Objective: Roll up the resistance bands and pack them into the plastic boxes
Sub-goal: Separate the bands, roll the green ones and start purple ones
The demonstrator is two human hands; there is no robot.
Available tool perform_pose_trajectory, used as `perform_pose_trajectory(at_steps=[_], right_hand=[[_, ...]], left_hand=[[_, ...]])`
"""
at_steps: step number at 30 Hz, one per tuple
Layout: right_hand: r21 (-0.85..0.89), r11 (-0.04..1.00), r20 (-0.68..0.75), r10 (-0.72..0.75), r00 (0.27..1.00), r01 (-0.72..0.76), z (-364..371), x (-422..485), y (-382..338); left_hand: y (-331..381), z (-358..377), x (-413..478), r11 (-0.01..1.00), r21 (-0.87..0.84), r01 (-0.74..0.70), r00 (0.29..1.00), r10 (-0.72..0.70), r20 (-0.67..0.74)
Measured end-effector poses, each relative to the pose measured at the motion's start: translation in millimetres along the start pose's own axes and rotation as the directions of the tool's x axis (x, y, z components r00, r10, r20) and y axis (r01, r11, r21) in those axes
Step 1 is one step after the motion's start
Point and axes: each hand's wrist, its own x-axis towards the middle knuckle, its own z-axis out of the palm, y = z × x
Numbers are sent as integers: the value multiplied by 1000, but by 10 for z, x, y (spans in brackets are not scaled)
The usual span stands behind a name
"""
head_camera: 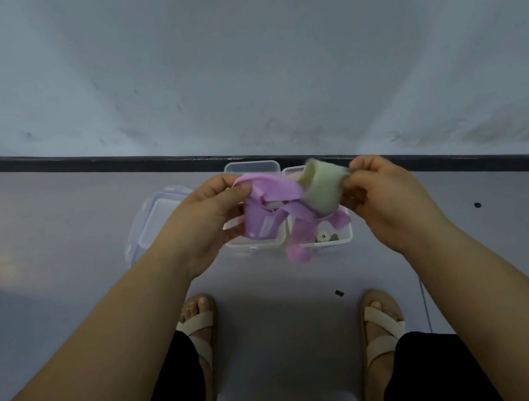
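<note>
Left hand (205,218) pinches the tangled purple band (271,208); right hand (383,193) pinches the green band (323,189), fingers curled. Both bands hang above two open boxes (252,167) on the floor.

Grey floor (51,216), two clear plastic boxes (251,167) side by side near the wall (232,49), clear lid (152,225) just left

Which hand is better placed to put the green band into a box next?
Probably the right hand: its fingers pinch the green band over the open right box. The left hand grips the purple band.
</note>
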Motion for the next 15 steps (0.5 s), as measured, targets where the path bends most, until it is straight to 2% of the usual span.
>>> perform_pose_trajectory(at_steps=[2,4,5,7,9,10,13,15], right_hand=[[146,988,41,46,998,-52,-14,-3,-33],[164,981,95,91,991,-106,-10,-36,-54],[114,985,123,117,986,-131,-2,-64,-64],[-181,976,163,149,975,-119,-10,-81,-60],[-501,866,234,153,960,-16,-27,-85,-56],[-584,810,276,140,951,50,-30,-90,-48],[-694,698,300,59,952,175,-52,-85,-5],[-726,642,297,-31,954,247,-72,-64,21]], left_hand=[[5,-40,10,999,45,-24,999,22,26],[25,-61,6,998,49,-43,996,39,76],[32,-64,5,997,54,-60,994,55,95],[45,-59,-6,993,80,-93,990,83,114],[44,-58,-13,983,136,-127,987,111,121],[43,-60,-21,973,177,-147,983,124,134],[47,-58,-49,924,314,-218,966,158,205],[55,-62,-73,893,397,-211,964,124,234]])
